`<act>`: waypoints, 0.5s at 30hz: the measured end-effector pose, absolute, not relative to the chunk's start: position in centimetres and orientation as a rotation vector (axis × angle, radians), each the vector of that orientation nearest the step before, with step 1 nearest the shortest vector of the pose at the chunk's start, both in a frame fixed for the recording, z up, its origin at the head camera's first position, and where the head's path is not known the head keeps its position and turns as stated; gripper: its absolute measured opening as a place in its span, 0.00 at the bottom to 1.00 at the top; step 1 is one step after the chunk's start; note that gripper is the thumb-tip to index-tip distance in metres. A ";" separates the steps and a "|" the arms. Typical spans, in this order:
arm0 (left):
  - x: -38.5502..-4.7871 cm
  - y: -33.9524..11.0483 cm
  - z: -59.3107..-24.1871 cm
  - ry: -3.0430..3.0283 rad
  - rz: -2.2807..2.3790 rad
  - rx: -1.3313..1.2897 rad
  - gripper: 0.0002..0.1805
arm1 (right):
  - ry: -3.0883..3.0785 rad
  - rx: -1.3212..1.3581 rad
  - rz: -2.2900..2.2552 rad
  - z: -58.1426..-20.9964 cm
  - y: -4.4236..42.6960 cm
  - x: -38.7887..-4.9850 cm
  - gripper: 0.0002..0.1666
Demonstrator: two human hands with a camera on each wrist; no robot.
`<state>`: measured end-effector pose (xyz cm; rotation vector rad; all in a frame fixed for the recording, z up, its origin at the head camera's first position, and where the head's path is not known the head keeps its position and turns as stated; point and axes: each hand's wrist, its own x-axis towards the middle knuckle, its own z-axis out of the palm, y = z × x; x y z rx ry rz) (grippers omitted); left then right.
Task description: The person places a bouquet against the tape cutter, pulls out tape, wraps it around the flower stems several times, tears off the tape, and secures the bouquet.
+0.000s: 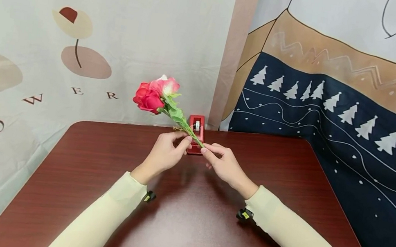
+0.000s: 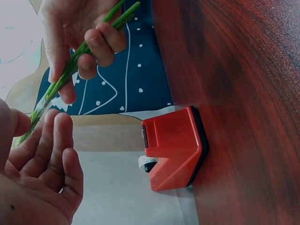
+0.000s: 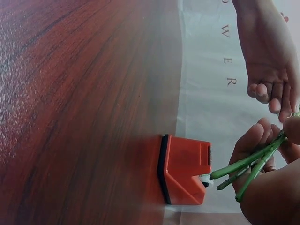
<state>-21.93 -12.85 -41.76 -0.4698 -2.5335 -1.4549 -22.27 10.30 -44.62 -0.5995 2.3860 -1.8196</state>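
Observation:
A small bunch of red and pink-white roses [image 1: 153, 94] is held up slantwise above the table's far edge, blooms to the upper left. My left hand [image 1: 164, 152] pinches the green stems between thumb and fingers, below the leaves [image 1: 176, 114]. Closer to the cut ends, the thumb and fingers of my right hand [image 1: 229, 167] grip the same stems [image 3: 248, 163]; three stem ends stick out past it. In the left wrist view, a glossy translucent patch [image 2: 41, 107] lies on the stems between the hands. Behind them a red tape dispenser [image 2: 173, 136] stands on the table, touched by neither hand.
The dark red-brown wooden table [image 1: 185, 229] reaches under both forearms. A pale printed cloth [image 1: 166, 20] hangs behind it, and a navy cloth with white trees [image 1: 296, 111] hangs at the right. Each wrist wears a small black camera [image 1: 245, 214].

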 end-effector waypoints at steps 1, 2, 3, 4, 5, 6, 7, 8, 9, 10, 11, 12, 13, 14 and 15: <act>-22.0 -12.8 -41.8 -2.532 -1.457 -0.472 0.14 | 2.382 -0.593 -1.820 -44.7 10.3 -22.3 0.21; -22.0 -12.8 -41.9 -2.534 -1.453 -0.470 0.14 | 2.378 -0.587 -1.820 -44.7 10.2 -22.3 0.21; -22.0 -12.8 -41.9 -2.539 -1.436 -0.470 0.14 | 2.378 -0.582 -1.818 -44.8 10.2 -22.2 0.20; -22.1 -12.7 -41.9 -2.541 -1.424 -0.471 0.14 | 2.379 -0.576 -1.815 -44.9 10.1 -22.2 0.20; -22.1 -12.7 -42.0 -2.544 -1.411 -0.466 0.15 | 2.376 -0.566 -1.815 -45.0 10.1 -22.2 0.20; -22.2 -12.7 -42.0 -2.544 -1.399 -0.458 0.16 | 2.378 -0.557 -1.811 -45.0 10.0 -22.2 0.20; -22.2 -12.7 -42.1 -2.544 -1.394 -0.440 0.16 | 2.379 -0.548 -1.805 -45.1 9.9 -22.1 0.19; -22.2 -12.6 -42.1 -2.547 -1.391 -0.414 0.17 | 2.380 -0.544 -1.798 -45.2 9.9 -22.1 0.20; -22.2 -12.6 -42.1 -2.547 -1.390 -0.389 0.17 | 2.379 -0.540 -1.790 -45.2 9.8 -22.0 0.20; -22.2 -12.6 -42.1 -2.545 -1.396 -0.361 0.17 | 2.380 -0.536 -1.780 -45.2 9.7 -22.0 0.20; -22.2 -12.5 -42.1 -2.546 -1.401 -0.334 0.17 | 2.380 -0.536 -1.768 -45.2 9.7 -21.9 0.21; -22.3 -12.5 -42.1 -2.546 -1.407 -0.308 0.16 | 2.376 -0.538 -1.757 -45.1 9.7 -21.8 0.21; -22.2 -12.5 -42.1 -2.548 -1.415 -0.289 0.15 | 2.368 -0.536 -1.747 -45.0 9.6 -21.7 0.21; -22.3 -12.4 -42.1 -2.552 -1.420 -0.276 0.15 | 2.357 -0.538 -1.739 -45.0 9.6 -21.6 0.22; -22.3 -12.4 -42.2 -2.555 -1.423 -0.269 0.16 | 2.345 -0.535 -1.730 -44.9 9.5 -21.6 0.22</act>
